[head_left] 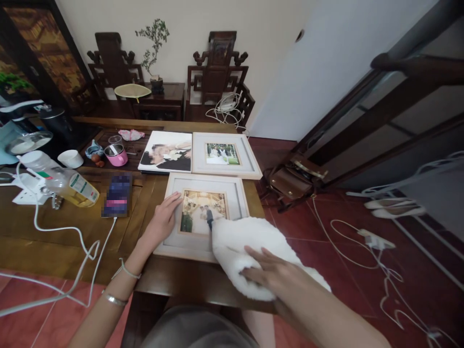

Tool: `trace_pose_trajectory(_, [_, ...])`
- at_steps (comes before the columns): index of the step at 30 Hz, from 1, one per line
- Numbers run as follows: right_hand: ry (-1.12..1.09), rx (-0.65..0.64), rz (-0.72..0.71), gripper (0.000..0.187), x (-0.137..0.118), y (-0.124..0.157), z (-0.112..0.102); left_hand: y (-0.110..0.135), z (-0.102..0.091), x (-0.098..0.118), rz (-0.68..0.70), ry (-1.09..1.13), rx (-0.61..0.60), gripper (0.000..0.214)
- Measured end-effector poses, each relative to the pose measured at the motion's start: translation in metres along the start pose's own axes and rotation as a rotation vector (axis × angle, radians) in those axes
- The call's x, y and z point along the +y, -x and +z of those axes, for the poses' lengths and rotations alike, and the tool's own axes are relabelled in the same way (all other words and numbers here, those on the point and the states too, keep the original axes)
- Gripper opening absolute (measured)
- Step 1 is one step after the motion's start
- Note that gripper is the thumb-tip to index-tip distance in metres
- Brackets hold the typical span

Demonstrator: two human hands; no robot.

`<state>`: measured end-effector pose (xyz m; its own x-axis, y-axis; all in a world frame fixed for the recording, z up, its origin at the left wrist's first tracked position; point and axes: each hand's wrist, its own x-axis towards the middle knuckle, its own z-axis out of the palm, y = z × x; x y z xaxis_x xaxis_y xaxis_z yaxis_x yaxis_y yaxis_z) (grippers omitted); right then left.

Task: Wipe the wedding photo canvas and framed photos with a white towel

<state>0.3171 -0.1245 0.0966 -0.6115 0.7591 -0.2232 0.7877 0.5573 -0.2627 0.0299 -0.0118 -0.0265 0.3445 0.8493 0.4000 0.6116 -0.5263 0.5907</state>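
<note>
A picture frame [174, 241] with a pale wooden edge and a wedding photo inside lies flat near the table's front edge. My left hand [164, 217] rests on its left side, fingers stretched out over the glass and border. In my right hand [266, 270] is a thick white fluffy cloth [253, 232], bunched under the fingers. The cloth covers the frame's lower right corner and hangs past the table edge. Behind it lie a second framed photo [222, 153] and a white-edged photo panel [168, 151], side by side and touching.
On the left of the wooden table [152, 188] stand a phone [116, 195] on a charging cable, a bottle of yellow liquid [78, 186], a pink cup [116, 155], a white bowl [70, 158] and a power strip [31, 191]. A brown bag [293, 179] sits right of the table. Cables trail across the red floor.
</note>
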Motion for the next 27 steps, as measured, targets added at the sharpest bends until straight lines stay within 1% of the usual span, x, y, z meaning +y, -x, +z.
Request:
trace_pose_trajectory(2, [-0.023,-0.045,0.049,0.070,0.000,0.001,-0.003,0.000,-0.001,0.000,0.002,-0.008,-0.008,0.051])
trace_pose_trajectory(4, [0.000,-0.061,0.107,0.076,0.007,-0.012,-0.001,0.000,-0.001,-0.001,0.006,-0.002,-0.018,0.052])
trace_pose_trajectory(5, [0.021,-0.041,0.129,0.078,0.013,-0.022,0.001,0.000,-0.001,-0.001,0.010,0.008,-0.025,0.053])
trace_pose_trajectory(7, [0.077,0.051,0.161,0.078,0.029,-0.047,0.007,0.000,-0.001,-0.003,0.022,0.038,-0.034,0.054])
trace_pose_trajectory(12, [0.277,0.393,0.207,0.065,0.073,-0.111,0.011,-0.002,-0.001,-0.009,0.029,0.093,-0.034,0.055])
trace_pose_trajectory(14, [0.336,0.454,0.218,0.059,0.082,-0.127,0.011,-0.002,-0.001,-0.010,0.016,0.097,-0.032,0.056])
trace_pose_trajectory(16, [0.352,0.438,0.209,0.055,0.081,-0.133,0.012,-0.002,0.000,-0.011,-0.003,0.094,-0.021,0.056])
trace_pose_trajectory(17, [0.345,0.404,0.198,0.055,0.076,-0.131,0.013,-0.002,0.001,-0.010,-0.012,0.092,-0.015,0.057])
trace_pose_trajectory(19, [0.305,0.304,0.168,0.057,0.061,-0.119,0.016,-0.002,0.002,-0.010,-0.026,0.088,-0.002,0.058])
trace_pose_trajectory(22, [0.206,0.125,0.106,0.060,0.032,-0.083,0.018,-0.002,0.004,-0.009,-0.031,0.076,0.011,0.059])
trace_pose_trajectory(24, [0.121,0.031,0.055,0.063,0.015,-0.056,0.018,-0.002,0.005,-0.009,-0.029,0.066,0.012,0.059])
trace_pose_trajectory(27, [-0.015,-0.025,-0.008,0.067,-0.005,-0.025,0.021,-0.001,0.004,-0.009,-0.019,0.058,-0.007,0.057])
